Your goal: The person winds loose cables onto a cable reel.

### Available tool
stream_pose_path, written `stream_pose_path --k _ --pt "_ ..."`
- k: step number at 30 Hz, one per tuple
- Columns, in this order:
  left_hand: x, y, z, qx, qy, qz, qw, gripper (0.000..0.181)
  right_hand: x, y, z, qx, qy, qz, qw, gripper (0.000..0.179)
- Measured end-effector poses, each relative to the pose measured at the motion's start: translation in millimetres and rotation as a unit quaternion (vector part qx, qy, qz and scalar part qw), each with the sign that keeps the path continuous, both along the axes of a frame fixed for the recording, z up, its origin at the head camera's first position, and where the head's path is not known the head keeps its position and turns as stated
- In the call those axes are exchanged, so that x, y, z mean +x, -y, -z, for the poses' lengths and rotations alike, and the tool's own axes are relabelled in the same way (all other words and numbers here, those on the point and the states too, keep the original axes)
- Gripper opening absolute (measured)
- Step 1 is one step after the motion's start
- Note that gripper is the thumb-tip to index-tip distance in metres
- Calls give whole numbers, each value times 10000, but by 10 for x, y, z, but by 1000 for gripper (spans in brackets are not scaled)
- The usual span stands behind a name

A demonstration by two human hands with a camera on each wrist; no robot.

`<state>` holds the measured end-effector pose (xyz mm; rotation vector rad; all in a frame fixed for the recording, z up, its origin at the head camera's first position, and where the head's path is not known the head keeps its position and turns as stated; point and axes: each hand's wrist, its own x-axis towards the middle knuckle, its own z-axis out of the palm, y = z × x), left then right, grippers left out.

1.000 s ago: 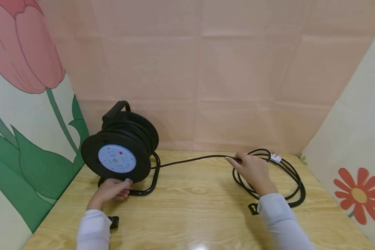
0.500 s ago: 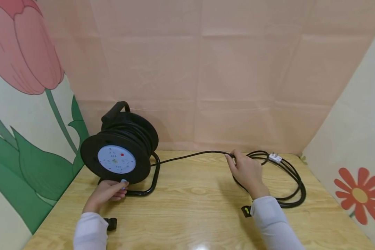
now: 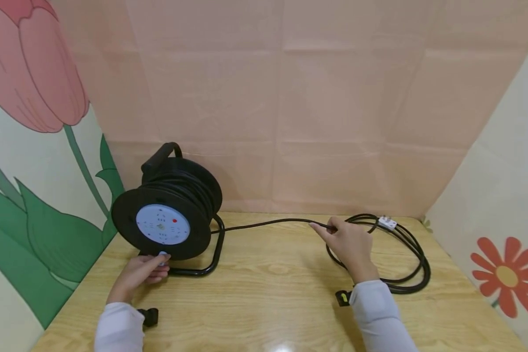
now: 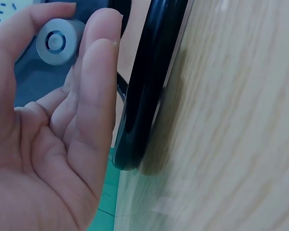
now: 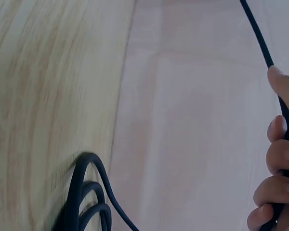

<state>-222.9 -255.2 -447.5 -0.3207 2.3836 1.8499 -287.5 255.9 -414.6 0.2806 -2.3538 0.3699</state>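
Observation:
On the left of the table a black cable reel (image 3: 171, 198) stands upright, its pale blue socket face (image 3: 163, 223) towards me. My left hand (image 3: 134, 275) is at the reel's lower rim. Thumb and fingers pinch the small round crank knob (image 4: 58, 42), seen end-on in the left wrist view. A single black cable (image 3: 273, 222) runs from the reel to my right hand (image 3: 348, 247). In the right wrist view the fingers (image 5: 274, 190) curl round this cable, thumb along it. Beyond the hand lies a loose cable coil (image 3: 424, 259) with a white plug (image 3: 387, 223).
A bent black tube stand (image 3: 215, 249) carries the reel on the wooden table (image 3: 268, 298). A pinkish sheet (image 3: 273, 107) hangs along the back edge. Side panels show a tulip (image 3: 44, 73) and a red flower (image 3: 506, 276).
My left hand has carried the knob leftward along the bottom of the reel, and the socket face has turned clockwise. My right hand has shifted slightly left, rising and then sinking with the cable.

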Motion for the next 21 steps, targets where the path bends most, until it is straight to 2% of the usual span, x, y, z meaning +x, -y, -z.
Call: stream_pose_path --k 6,12,16,18,21 --pt "3 37 5 26 5 -10 10000 55 3 1 -5 10 412 -173 9990 37" --pt "44 90 4 215 -20 -220 9995 57 10 -17 -11 272 315 -98 9991 40" --pt "64 130 -20 521 -29 -463 9976 50 21 -16 0 288 696 -153 9970 40" --pt "67 160 -38 714 -53 -553 9959 44 28 -3 -1 272 957 -228 9948 36" --pt "87 210 -63 900 -103 -632 9939 44 47 37 -5 251 1316 -310 9905 29"
